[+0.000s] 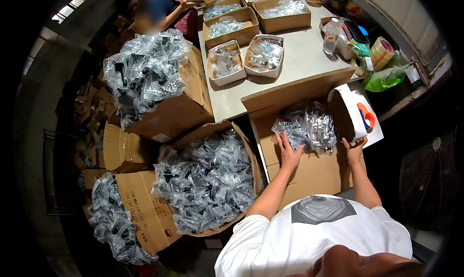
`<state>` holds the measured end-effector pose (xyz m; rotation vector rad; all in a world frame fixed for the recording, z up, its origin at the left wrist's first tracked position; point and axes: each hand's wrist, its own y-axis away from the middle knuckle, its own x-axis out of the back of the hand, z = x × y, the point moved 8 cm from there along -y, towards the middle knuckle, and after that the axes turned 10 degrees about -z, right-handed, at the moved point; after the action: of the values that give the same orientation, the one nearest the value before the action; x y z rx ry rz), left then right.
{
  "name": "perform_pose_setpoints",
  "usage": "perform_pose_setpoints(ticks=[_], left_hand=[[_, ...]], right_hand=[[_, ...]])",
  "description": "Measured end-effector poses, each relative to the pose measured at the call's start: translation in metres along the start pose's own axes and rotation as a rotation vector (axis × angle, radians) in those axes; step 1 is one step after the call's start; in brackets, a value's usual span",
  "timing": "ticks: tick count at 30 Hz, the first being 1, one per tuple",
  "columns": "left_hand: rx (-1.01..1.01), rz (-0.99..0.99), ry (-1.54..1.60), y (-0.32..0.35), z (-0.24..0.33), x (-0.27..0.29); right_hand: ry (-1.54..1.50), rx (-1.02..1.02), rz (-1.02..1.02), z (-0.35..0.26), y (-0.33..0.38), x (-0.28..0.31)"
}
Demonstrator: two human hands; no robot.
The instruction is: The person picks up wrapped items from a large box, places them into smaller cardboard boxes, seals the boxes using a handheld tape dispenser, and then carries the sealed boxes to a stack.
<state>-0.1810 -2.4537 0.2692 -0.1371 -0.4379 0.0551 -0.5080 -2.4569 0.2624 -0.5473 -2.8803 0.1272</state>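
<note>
An open brown cardboard box [309,173] stands in front of me against the table. A heap of small clear bags with metal parts [305,127] lies in it. My left hand [289,152] rests with fingers spread at the heap's lower left edge. My right hand [354,149] grips the lower corner of a small white box [349,113], which is tipped on its side with its opening toward the heap.
To my left, three big cartons hold bagged black parts [208,180], [145,71], [113,221]. The table [299,59] carries white trays [224,62] and brown boxes of bagged parts, a bottle [331,37], tape rolls [382,52], and orange scissors [367,116]. Another person [159,9] works at the far end.
</note>
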Motion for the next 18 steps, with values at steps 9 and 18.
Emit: perform_pose_setpoints(ticks=[9,18], left_hand=[[-0.49,-0.766,-0.62,0.165,0.005,-0.118],[-0.39,-1.144,-0.681,0.142,0.068,-0.13]], right_hand=[[-0.005,0.178,0.119,-0.041,0.0,0.034],[-0.237,0.0,-0.156,-0.146,-0.209,-0.022]])
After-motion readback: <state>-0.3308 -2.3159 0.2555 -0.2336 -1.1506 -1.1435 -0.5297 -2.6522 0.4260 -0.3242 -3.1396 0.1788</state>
